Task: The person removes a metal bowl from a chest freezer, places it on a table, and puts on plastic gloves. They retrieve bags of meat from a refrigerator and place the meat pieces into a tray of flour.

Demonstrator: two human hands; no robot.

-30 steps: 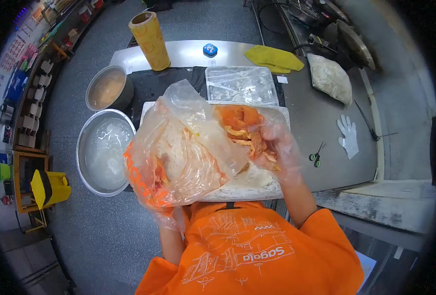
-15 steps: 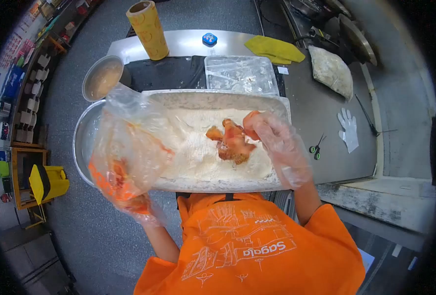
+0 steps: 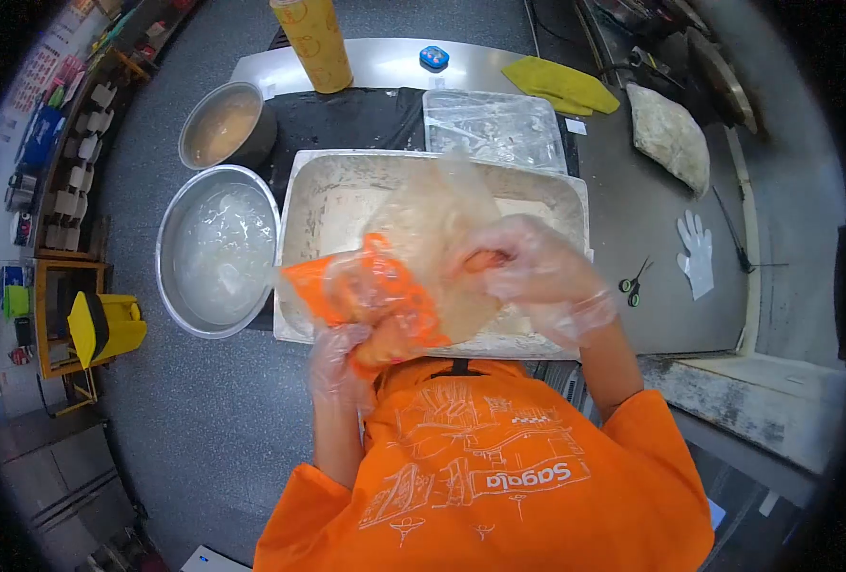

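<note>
A clear plastic bag with orange print (image 3: 394, 276) is held over the white tub (image 3: 296, 329) of pale flour. My left hand (image 3: 342, 367), in a clear disposable glove, is closed around the lower left part of the bag. My right hand (image 3: 542, 272), gloved likewise, has its fingers curled together against the bag's right side, with orange colour showing at the fingertips. The bag hides the middle of the flour, and the chicken pieces seen there earlier are out of sight.
Left of the tub stand a metal basin of clear liquid (image 3: 223, 253) and a pot of brownish liquid (image 3: 227, 129). Behind are a yellow film roll (image 3: 313, 48), a floury lidded container (image 3: 490, 129) and a yellow cloth (image 3: 561, 86). Scissors (image 3: 633, 286) and a glove (image 3: 696, 257) lie right.
My left hand has carried the bag rightward from above the basin to the middle of the tub. My right hand has moved slightly and meets the bag. The camera view has shifted a little.
</note>
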